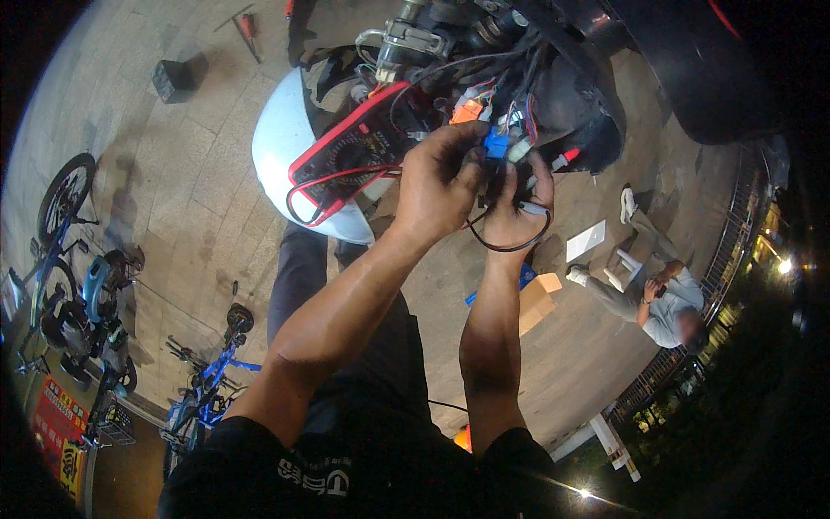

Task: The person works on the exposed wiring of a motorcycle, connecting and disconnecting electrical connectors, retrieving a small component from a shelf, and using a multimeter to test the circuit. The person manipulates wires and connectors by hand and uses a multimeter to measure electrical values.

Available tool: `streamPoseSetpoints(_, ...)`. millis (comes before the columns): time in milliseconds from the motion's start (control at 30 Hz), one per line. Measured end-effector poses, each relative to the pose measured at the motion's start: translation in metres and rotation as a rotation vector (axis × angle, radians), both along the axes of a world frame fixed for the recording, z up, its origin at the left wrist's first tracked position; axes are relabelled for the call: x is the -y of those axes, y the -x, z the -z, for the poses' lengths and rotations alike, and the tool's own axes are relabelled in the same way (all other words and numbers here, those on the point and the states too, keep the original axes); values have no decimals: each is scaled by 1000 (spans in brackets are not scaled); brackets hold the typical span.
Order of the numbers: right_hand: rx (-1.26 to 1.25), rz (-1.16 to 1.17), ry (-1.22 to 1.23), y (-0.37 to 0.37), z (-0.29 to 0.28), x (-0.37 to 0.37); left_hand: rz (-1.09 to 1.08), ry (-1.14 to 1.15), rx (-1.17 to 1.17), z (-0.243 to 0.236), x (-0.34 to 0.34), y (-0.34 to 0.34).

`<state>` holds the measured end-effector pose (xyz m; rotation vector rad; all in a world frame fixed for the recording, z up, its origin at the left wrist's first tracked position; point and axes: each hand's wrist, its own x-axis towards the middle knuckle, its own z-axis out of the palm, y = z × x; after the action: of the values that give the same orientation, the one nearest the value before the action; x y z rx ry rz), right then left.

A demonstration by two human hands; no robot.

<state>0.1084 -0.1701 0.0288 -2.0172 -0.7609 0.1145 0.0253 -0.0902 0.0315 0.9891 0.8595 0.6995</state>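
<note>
My left hand (pixel 439 182) is closed, its thumb and fingers pinching at the blue wire connector (pixel 496 144). Beside it, my right hand (pixel 517 208) has its fingers curled around a whitish wire connector (pixel 520 150) and the wires behind it. A black lead (pixel 510 249) loops over the right palm. An orange connector (pixel 467 112) sits just beyond the left fingertips, with thin coloured wires running into it. To the left, a red-and-black multimeter (pixel 356 149) leans on a white curved panel (pixel 281 164). A red-tipped probe (pixel 566 158) points out right of my right fingers.
Dark vehicle parts and a cable bundle (pixel 519 73) fill the top. A seated person (pixel 670 298) is at the right, near a white stool (pixel 624 270). An open cardboard box (pixel 538 303) lies below. Bicycles (pixel 212 376) stand at left; a screwdriver (pixel 249 30) lies on the paving.
</note>
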Motion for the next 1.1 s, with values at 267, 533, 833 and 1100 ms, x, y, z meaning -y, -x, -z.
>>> streamPoseSetpoints(267,-15,-32,-5,-2,4,2,52,82,21,1,-1,1)
streamPoseSetpoints(533,-129,-50,-1,-6,4,5,85,-27,-18,6,-4,-4)
streamPoseSetpoints(833,-34,-37,63,-8,-1,4,71,157,72,2,-25,-7)
streamPoseSetpoints(1100,65,44,67,-10,3,4,115,460,107,0,-40,-3)
